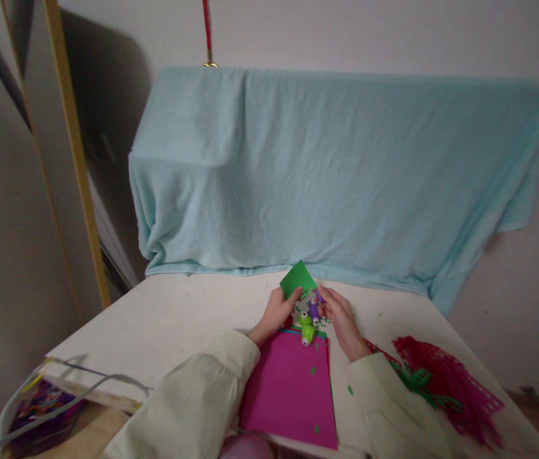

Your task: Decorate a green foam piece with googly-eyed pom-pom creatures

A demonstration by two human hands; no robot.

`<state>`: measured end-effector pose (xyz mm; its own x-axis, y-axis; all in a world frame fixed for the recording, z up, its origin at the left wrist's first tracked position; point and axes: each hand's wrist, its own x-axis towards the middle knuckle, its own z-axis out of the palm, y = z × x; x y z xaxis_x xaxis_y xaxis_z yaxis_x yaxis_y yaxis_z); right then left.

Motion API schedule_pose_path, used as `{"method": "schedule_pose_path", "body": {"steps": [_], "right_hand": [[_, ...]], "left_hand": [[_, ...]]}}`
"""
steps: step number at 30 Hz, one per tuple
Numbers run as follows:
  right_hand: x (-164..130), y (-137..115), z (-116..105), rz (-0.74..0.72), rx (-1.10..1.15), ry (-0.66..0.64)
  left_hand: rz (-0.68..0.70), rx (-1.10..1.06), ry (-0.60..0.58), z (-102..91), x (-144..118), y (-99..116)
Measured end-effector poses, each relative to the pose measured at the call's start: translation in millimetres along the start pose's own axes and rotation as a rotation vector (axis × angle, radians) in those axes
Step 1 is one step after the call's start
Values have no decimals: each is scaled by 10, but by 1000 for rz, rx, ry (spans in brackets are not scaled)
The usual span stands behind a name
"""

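Near me, a stack of pink sheets (291,389) lies on the tabletop (178,319). My left hand (276,312) pinches the green card (298,278) by its lower edge: light, thin, bends easily. My right hand (339,313) grips a small purple punch (314,307): hard, probably slick plastic.

The left hand (276,312) holds a green sheet (297,279) at its twelve o'clock; the right hand (339,312) pinches a purple punch (314,308).
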<state>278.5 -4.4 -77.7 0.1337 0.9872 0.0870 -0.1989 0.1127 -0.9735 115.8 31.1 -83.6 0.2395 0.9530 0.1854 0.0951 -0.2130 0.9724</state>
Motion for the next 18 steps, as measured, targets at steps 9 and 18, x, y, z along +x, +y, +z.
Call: {"method": "schedule_pose_path", "body": {"steps": [9, 18], "right_hand": [[14, 48, -2, -17, -16, 18], [29, 66, -18, -13, -30, 15]], "left_hand": [[30, 54, -35, 8, 11, -14], [49, 13, -118, 19, 5, -42]]}}
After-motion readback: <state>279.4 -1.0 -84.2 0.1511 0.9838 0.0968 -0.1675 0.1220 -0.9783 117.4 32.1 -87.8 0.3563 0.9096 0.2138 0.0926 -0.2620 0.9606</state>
